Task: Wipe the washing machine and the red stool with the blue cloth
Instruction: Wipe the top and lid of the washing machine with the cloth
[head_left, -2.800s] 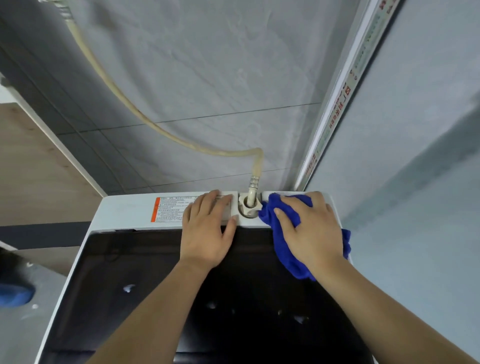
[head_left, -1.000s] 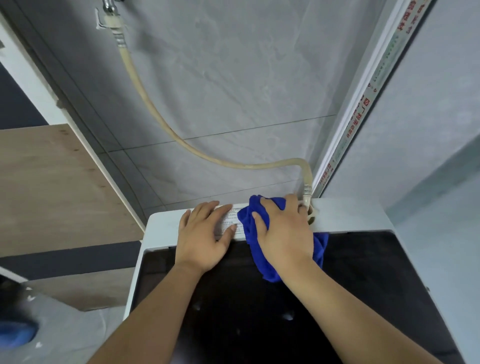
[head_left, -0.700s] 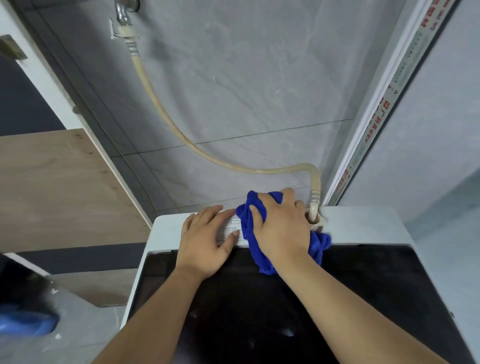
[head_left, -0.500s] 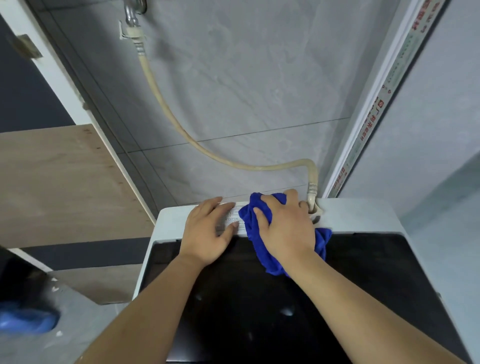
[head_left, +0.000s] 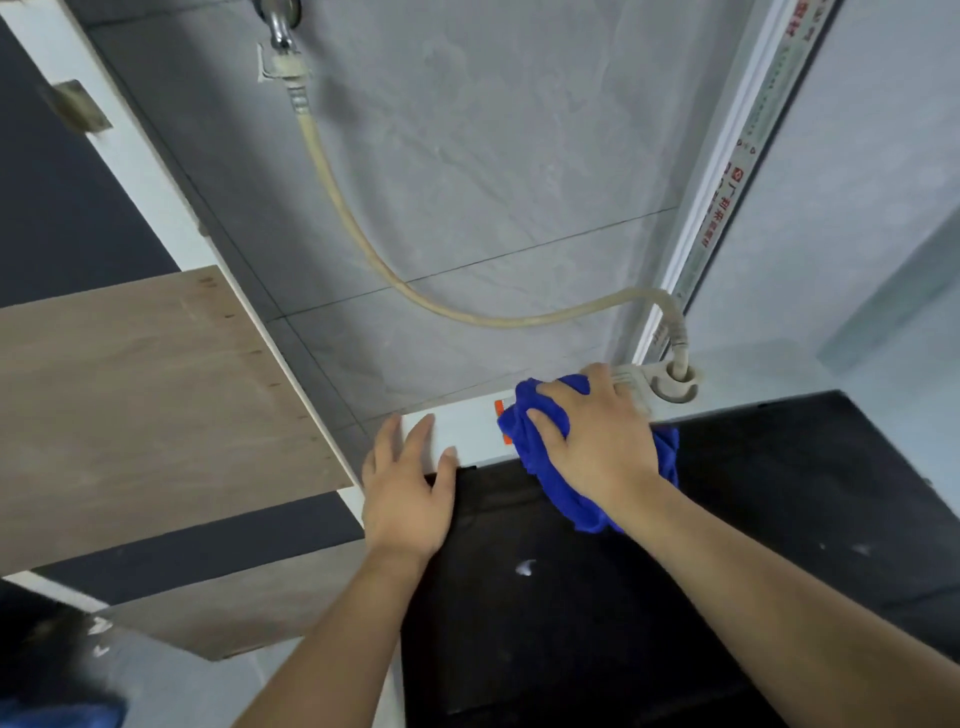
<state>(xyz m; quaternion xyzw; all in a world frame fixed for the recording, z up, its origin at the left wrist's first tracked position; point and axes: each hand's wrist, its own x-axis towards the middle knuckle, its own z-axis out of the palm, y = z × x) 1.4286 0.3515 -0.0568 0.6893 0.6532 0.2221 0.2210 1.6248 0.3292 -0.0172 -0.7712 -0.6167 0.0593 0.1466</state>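
The washing machine (head_left: 779, 519) has a dark glossy lid and a white rear panel. My right hand (head_left: 592, 441) presses the bunched blue cloth (head_left: 530, 441) onto the white rear panel, over a label with an orange mark, left of the hose inlet. My left hand (head_left: 405, 493) lies flat with fingers spread at the machine's back left corner, holding nothing. The red stool is not in view.
A beige hose (head_left: 363, 244) runs from a wall tap (head_left: 278, 26) down to the inlet fitting (head_left: 675, 384) at the machine's back. Grey tiled wall lies behind. A wooden panel (head_left: 145, 405) and white door frame stand to the left. A window frame (head_left: 727, 171) rises at the right.
My left hand has slid left to the machine's back corner. My right hand and the cloth have followed leftward along the rear panel, away from the hose inlet.
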